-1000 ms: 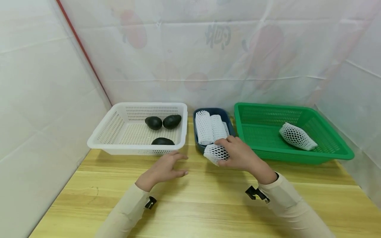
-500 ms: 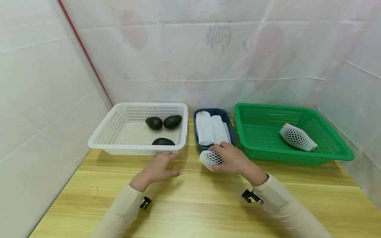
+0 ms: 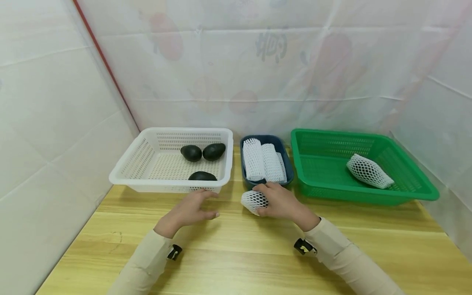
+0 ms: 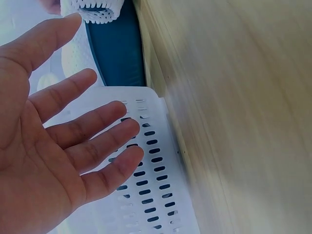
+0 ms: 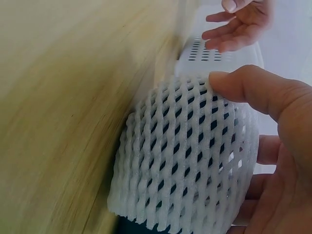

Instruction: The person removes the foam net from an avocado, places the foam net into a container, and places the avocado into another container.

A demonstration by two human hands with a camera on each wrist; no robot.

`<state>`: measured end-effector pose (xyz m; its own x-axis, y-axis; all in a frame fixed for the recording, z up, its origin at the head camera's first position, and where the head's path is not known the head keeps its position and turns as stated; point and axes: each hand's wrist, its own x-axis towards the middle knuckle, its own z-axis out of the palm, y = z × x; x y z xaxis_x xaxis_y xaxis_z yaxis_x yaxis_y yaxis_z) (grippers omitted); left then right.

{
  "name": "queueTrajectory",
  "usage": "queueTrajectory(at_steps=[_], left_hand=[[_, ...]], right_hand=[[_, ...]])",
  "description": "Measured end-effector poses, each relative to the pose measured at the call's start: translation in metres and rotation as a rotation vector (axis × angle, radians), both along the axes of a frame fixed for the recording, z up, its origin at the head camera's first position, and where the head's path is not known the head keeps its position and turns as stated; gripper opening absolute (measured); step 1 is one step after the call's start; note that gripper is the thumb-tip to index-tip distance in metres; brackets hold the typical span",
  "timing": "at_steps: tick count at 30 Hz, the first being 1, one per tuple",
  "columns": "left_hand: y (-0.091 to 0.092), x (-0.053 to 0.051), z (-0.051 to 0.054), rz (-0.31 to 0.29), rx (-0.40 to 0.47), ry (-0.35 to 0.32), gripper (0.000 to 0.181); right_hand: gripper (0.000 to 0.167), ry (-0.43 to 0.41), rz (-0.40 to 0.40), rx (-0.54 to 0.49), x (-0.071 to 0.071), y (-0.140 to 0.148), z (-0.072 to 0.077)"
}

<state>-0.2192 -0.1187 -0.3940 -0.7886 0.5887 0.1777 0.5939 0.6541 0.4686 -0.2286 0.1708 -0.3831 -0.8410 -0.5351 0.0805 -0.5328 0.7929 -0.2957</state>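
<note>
My right hand (image 3: 282, 203) grips a white foam net sleeve (image 3: 253, 201) in front of the navy bin (image 3: 247, 186). Something dark shows through its mesh, much like an avocado. In the right wrist view the thumb presses on the sleeve (image 5: 185, 156) and the other fingers lie behind it. My left hand (image 3: 186, 211) hovers near the front wall of the white basket (image 3: 123, 180), holding nothing. Its fingers are spread and relaxed, palm visible in the left wrist view. Three avocados (image 3: 214, 151) lie in that basket, the nearest partly hidden by the rim.
Several flattened foam net sleeves (image 3: 253, 159) fill the navy bin between the two baskets. To the right stands a green basket (image 3: 313, 164) with a dark fruit in a foam net sleeve (image 3: 368, 172). All stand on a wooden table (image 3: 236, 262) before a pale curtain (image 3: 221, 61).
My right hand has drawn the sleeve left and nearer to me, away from the navy bin. My left hand has shifted a little to the left. The baskets have stayed put.
</note>
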Motion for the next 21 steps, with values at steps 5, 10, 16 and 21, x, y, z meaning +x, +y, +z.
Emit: queueTrajectory(at_steps=[5, 10, 16, 21], left_hand=[[0.001, 0.001, -0.001, 0.002, -0.002, 0.007, 0.048], [0.001, 0.002, 0.001, 0.012, -0.006, 0.020, 0.048], [0.002, 0.005, 0.006, 0.021, 0.002, 0.033, 0.048], [0.002, 0.006, 0.006, 0.018, -0.012, 0.042, 0.048]], right_hand=[[0.059, 0.002, 0.015, 0.005, 0.002, 0.001, 0.001], [0.066, -0.018, 0.014, 0.052, 0.004, 0.002, 0.014], [0.066, -0.004, 0.013, 0.108, 0.008, 0.003, 0.028], [0.063, -0.001, 0.019, 0.123, 0.009, 0.003, 0.029]])
